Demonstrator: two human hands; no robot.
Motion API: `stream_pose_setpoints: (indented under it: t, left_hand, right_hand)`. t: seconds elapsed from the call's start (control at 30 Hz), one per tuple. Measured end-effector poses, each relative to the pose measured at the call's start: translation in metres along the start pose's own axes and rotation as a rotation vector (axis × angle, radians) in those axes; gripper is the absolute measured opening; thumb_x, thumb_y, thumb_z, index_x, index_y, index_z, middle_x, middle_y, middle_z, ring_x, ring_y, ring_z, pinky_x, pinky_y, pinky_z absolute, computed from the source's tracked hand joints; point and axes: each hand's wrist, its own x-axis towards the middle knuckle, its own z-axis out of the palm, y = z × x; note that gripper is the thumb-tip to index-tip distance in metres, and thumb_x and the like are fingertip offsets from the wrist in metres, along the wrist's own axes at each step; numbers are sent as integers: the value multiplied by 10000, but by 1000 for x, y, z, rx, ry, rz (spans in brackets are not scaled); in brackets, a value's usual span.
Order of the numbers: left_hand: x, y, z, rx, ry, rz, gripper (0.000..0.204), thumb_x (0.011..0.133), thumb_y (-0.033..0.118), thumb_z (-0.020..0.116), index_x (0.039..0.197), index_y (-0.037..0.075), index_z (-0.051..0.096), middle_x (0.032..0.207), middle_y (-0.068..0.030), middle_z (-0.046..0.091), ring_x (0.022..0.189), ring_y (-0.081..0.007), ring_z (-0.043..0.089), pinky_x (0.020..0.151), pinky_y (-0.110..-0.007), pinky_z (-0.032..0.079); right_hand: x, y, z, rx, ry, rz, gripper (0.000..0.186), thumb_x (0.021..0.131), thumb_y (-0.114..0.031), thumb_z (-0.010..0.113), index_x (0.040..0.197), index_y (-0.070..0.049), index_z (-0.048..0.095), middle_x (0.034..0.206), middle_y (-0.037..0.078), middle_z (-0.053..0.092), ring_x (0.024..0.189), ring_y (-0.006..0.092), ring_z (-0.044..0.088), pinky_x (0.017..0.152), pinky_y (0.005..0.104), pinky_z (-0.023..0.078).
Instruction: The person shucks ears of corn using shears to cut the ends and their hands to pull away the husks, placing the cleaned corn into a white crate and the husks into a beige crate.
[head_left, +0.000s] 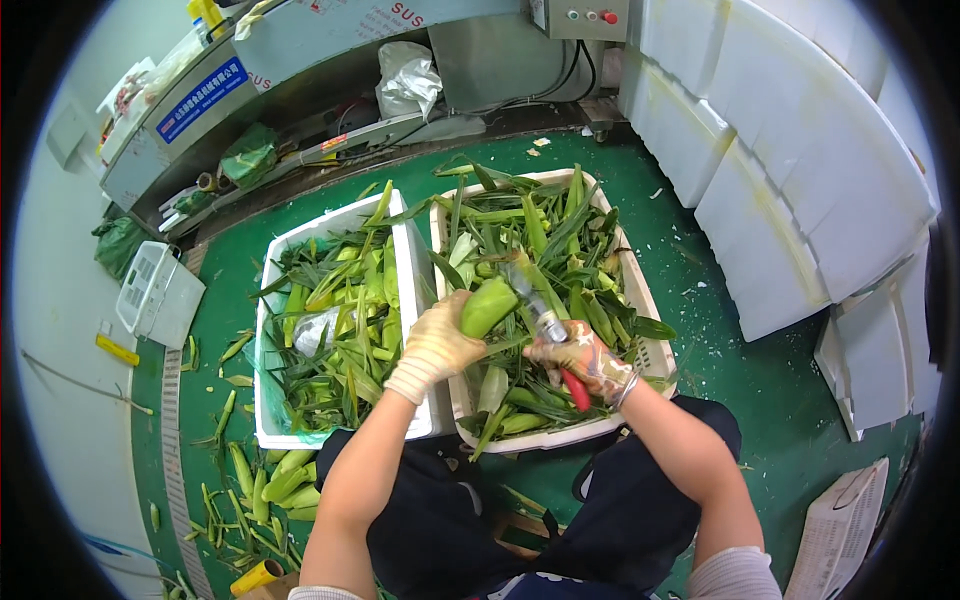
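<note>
My left hand (437, 345), in a pale knit glove, is closed around a green corn cob in its husk (489, 306) above the crates. My right hand (580, 360), in a patterned glove with a band at the wrist, grips a knife (549, 326) by its red handle. Its metal blade is smeared by motion and points away from me, close beside the cob's end. Below both hands stands a cream plastic crate (655, 350) heaped with leaves and husks. Left of it, a white foam box (411, 280) holds more husked corn, leaves and a clear plastic bag.
Loose cobs (290, 478) and husk scraps lie on the green floor at my left. White foam boxes (780, 150) are stacked at the right. A steel machine (330, 50) runs along the back. A white basket (160, 293) stands by the left wall.
</note>
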Motion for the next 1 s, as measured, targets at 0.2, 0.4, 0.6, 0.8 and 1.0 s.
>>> stream_pose_setpoints:
  t: [0.2,0.4,0.6,0.8,1.0]
  left_hand:
    - [-6,-19,-20,-1435,-364,-117,601,638,287,686,1146,15,515,866,-135,608,794,-279,624,741,-409,533]
    - [-7,-17,-4,-1672,-505,-170,686,695,557,702,1086,18,539,844,-153,611,716,-301,634,661,-427,545]
    - [-12,-14,2,-1658,-537,-196,658,762,611,595,1038,15,547,787,-168,623,642,-305,636,599,-431,543]
    - [-5,-27,-24,-1843,2,-233,675,791,624,599,1081,16,561,846,-111,628,716,-237,614,662,-366,519]
    - [-58,-181,-109,-945,693,-484,532,825,524,616,1090,63,592,852,-66,614,732,-193,583,646,-328,499]
  right_hand:
    - [-16,1,-11,-57,-127,59,486,729,-301,813,1016,-61,503,819,36,592,640,119,570,561,266,512]
    - [-20,-3,14,-354,-293,-92,679,724,-426,799,1127,-8,446,888,72,569,839,171,572,764,301,487]
    - [-4,-23,23,44,-21,-132,278,774,-133,769,920,-26,560,697,12,591,487,107,547,432,259,489]
    - [-4,-18,39,-341,69,-253,472,736,-328,801,956,-32,507,784,64,602,725,152,601,695,292,509]
    - [10,20,26,-627,118,-81,689,692,-483,773,1049,41,503,864,190,639,811,264,638,727,347,509]
